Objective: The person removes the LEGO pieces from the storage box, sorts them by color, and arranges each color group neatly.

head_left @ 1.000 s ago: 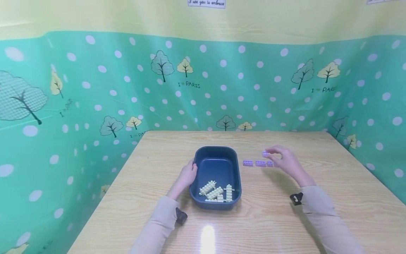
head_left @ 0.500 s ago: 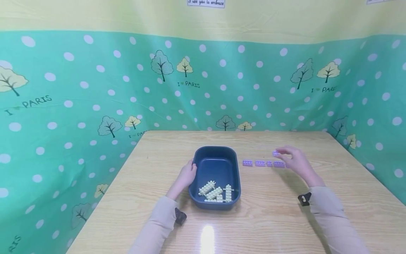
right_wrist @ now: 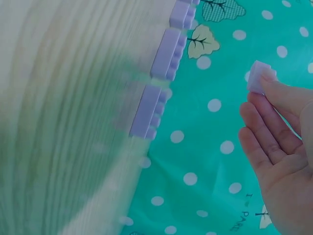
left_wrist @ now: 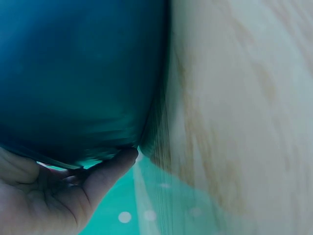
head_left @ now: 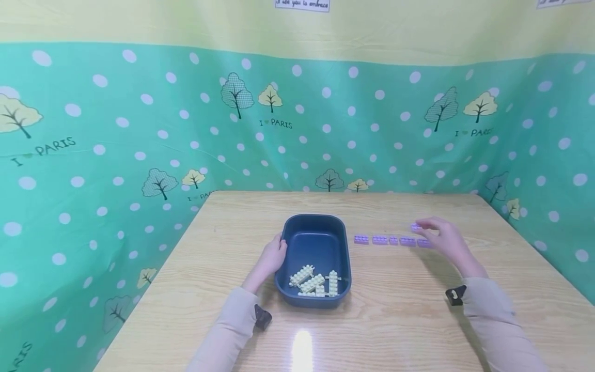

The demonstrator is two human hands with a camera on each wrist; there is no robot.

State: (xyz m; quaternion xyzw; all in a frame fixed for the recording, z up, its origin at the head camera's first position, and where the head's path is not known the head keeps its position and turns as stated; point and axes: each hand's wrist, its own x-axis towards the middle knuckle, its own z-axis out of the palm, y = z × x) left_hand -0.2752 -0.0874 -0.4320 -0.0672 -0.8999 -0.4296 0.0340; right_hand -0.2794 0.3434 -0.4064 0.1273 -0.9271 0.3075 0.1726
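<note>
My left hand point(head_left: 273, 254) grips the left side of a dark blue plastic bin point(head_left: 347, 248), thumb at the rim; the left wrist view shows the bin's outer wall point(left_wrist: 83, 73) close to the fingers. In the bin's near end lie several cream building bricks point(head_left: 312, 283). To the right, my right hand point(head_left: 446, 237) pinches a small purple building brick point(right_wrist: 257, 77) between thumb and forefinger, held above the table. Just in front of that hand a row of purple bricks point(head_left: 379, 239) runs left to right, studs up; its right-end brick point(right_wrist: 146, 111) is partly covered by the hand in the head view.
Everything stands on a light wood-grain table point(head_left: 390, 320). A green dotted cloth point(head_left: 297, 150) with printed trees hangs behind it and at both sides. Black straps with cameras sit on both wrists.
My right hand has moved to the right along the row with the small purple brick, uncovering more of the row's right-hand bricks. The left hand and bin have stayed in place.
</note>
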